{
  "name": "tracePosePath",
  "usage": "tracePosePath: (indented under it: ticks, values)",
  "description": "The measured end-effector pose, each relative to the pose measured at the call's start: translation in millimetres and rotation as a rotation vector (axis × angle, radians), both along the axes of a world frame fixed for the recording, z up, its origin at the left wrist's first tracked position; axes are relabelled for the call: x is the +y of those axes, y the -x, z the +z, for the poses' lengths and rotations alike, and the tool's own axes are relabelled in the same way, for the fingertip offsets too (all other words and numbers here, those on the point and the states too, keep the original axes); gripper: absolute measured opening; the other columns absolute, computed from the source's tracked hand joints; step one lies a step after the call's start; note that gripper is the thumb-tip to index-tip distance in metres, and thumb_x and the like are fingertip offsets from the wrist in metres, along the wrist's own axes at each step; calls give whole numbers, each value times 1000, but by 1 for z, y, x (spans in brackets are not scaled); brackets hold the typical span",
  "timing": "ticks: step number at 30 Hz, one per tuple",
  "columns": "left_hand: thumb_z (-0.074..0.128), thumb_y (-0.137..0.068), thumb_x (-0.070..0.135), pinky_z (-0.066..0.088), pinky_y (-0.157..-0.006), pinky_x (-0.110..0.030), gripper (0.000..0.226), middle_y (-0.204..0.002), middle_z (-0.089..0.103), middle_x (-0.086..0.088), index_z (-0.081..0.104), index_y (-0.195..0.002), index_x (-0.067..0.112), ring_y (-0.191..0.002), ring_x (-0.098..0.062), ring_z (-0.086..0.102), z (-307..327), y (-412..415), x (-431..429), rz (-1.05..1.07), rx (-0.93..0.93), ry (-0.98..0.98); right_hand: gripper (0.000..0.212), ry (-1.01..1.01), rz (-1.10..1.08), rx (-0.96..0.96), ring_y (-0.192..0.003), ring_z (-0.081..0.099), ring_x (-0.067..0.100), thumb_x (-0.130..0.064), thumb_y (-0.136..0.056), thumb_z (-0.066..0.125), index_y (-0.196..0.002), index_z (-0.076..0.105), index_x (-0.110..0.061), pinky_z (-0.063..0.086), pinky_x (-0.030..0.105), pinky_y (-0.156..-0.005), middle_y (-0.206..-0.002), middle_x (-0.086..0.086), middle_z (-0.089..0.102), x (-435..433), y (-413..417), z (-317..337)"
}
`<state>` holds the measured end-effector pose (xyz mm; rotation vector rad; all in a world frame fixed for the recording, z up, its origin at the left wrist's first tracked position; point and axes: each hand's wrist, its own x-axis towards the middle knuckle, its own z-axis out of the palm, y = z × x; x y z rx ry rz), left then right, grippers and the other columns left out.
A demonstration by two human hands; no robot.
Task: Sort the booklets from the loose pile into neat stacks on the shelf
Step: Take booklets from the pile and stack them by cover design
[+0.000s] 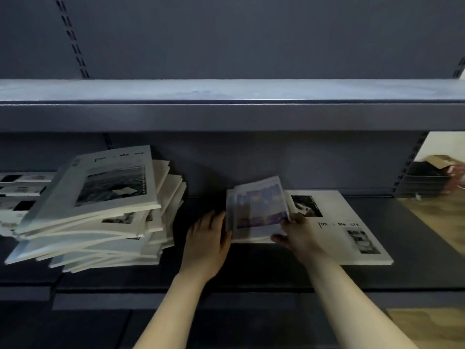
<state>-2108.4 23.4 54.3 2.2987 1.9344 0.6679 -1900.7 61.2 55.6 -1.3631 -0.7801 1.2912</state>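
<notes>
A loose, untidy pile of white booklets [100,212] lies on the dark shelf [251,270] at the left. At the middle sits a small stack of booklets with a purple-blue cover [259,207], its top tilted up and blurred. My left hand [208,240] presses flat against the stack's left edge. My right hand [297,235] grips its lower right corner, thumb at the front. Beside it on the right a large white booklet [352,233] lies flat with black-and-white photos on the cover.
An upper shelf board [231,107] overhangs the work area. More booklets [17,195] lie at the far left. Past the shelf's right upright [410,165] are a wooden floor [437,220], a cardboard box [437,159] and a dark stacked object.
</notes>
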Motion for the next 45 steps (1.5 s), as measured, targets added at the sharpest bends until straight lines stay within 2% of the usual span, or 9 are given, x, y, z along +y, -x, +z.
tracePosePath:
  ticks: [4, 8, 14, 21, 24, 28, 32, 41, 45]
  values:
    - [33, -100, 42, 21, -114, -36, 54, -156, 24, -4, 22, -150, 25, -142, -23, 24, -26, 4, 8, 54, 22, 85, 17, -16, 41, -188, -69, 62, 21, -8, -96, 50, -84, 55, -18, 50, 19, -44, -86, 5, 59, 5, -8, -14]
    - [32, -100, 41, 19, -115, -38, 53, -156, 22, -2, 21, -150, 27, -143, -23, 20, -41, 5, 11, 93, -1, 106, 28, -119, 60, -717, -43, 52, 4, -13, -88, 60, -62, 56, -19, 35, 13, -38, -52, -6, 55, 10, -16, -15]
    - [29, -100, 42, 11, -118, -40, 53, -157, 20, -1, 20, -150, 27, -145, -22, 12, -50, 4, 15, 116, 26, 71, 41, -187, 64, -1039, -47, 42, 3, -21, -88, 62, -51, 44, -23, 31, 16, -37, -48, -8, 45, 12, -15, -16]
    - [29, -100, 41, 9, -118, -40, 53, -156, 22, -2, 22, -149, 25, -145, -20, 14, -52, 4, 17, 128, 45, 62, 28, -177, 62, -1113, -50, 40, -1, -25, -89, 61, -64, 52, -17, 25, 14, -36, -54, -11, 44, 16, -11, -21]
    - [31, -100, 40, 10, -117, -40, 52, -155, 25, -3, 25, -149, 24, -144, -21, 17, -52, 4, 17, 131, 31, 51, 26, -220, 84, -1106, -60, 55, 13, -29, -91, 60, -69, 50, -20, 24, 14, -43, -59, -11, 47, 15, -12, -26]
    - [32, -100, 39, 11, -118, -40, 52, -155, 26, -3, 26, -148, 23, -143, -22, 19, -52, 3, 16, 135, 15, 52, 18, -345, 71, -1139, -78, 61, 20, -25, -91, 60, -107, 55, -20, 41, 23, -57, -83, -3, 59, 9, -10, -26]
    - [33, -100, 39, 12, -117, -41, 51, -154, 27, -4, 27, -148, 23, -142, -23, 21, -52, 4, 17, 142, 5, 59, 12, -424, 95, -1261, -73, 59, 15, -30, -95, 54, -98, 59, -19, 29, 15, -49, -83, -5, 58, 0, -11, -28]
    - [32, -99, 38, 13, -116, -40, 50, -153, 29, -3, 28, -147, 23, -141, -22, 24, -54, 4, 14, 171, 17, 37, 26, -380, 218, -1248, -102, 62, 21, -25, -90, 64, -114, 67, -19, 47, 27, -84, -116, 6, 64, -13, -18, -29]
    - [32, -99, 37, 12, -116, -38, 49, -152, 32, -1, 29, -147, 23, -140, -20, 27, -54, 4, 11, 173, 21, 12, 19, -393, 210, -1232, -98, 62, 17, -19, -91, 62, -108, 69, -19, 40, 20, -77, -109, 3, 67, -13, -16, -31]
